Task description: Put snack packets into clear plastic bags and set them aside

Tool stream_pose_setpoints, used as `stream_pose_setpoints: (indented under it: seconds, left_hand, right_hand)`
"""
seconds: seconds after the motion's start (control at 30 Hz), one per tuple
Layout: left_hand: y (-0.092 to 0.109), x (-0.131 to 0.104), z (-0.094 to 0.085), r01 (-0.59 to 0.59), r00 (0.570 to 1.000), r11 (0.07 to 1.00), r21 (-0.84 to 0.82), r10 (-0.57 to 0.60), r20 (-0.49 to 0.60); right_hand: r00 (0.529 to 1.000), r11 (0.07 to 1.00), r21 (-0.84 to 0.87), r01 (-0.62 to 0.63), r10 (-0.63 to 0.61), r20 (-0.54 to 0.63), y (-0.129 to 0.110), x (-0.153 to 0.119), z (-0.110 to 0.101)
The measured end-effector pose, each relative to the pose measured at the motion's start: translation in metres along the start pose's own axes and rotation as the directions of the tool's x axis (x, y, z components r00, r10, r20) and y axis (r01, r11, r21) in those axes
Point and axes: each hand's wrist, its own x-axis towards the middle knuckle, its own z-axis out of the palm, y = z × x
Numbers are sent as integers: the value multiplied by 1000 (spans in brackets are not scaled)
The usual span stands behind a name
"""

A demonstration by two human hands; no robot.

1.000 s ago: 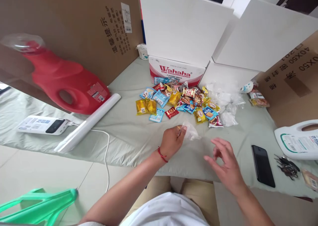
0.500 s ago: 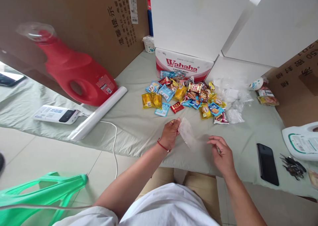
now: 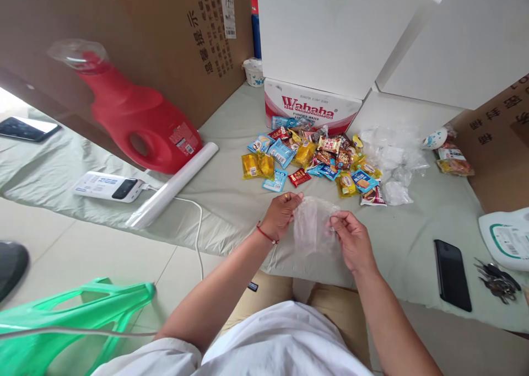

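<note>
A clear plastic bag (image 3: 314,227) is stretched between my two hands above the front part of the cloth-covered table. My left hand (image 3: 281,216), with a red string at the wrist, pinches its upper left edge. On the opposite side, my right hand (image 3: 351,238) is closed on the bag's right edge. Just beyond lies a pile of wrapped snacks; a red packet (image 3: 299,177), a blue packet (image 3: 275,181) and a yellow packet (image 3: 346,183) are nearest to me. To the right of the pile sits a heap of crumpled clear bags (image 3: 392,161).
A red jug (image 3: 144,122), a white plastic roll (image 3: 173,186) and a power bank (image 3: 108,187) with a cable lie left. A black phone (image 3: 452,275), keys (image 3: 498,282) and a white bottle (image 3: 506,238) are right. Behind the snacks stands a Wahaha carton (image 3: 309,106).
My right hand has moved left and taken hold of the bag's right edge. The bag, which hung from my left hand alone, is now spread wider between both hands. The view has shifted slightly.
</note>
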Motion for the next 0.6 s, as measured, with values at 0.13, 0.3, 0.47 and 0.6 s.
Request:
stream_pose_setpoints:
  seconds: [0.13, 0.3, 0.47, 0.6]
  left_hand:
    - [12, 4, -21, -115, 967, 987, 110, 137, -215]
    - [6, -28, -28, -108, 982, 978, 178, 133, -135]
    - [-17, -43, 1, -77, 990, 973, 220, 47, 136]
    - [-28, -31, 26, 7, 957, 996, 89, -32, 288]
  right_hand:
    - [988, 969, 205, -141, 152, -40, -5, -2, -13]
    - [992, 919, 378, -110, 123, -10, 5, -7, -16]
    - [983, 842, 511, -174, 181, 37, 15, -15, -20]
    - [974, 830, 518, -206, 224, 29, 17, -21, -28]
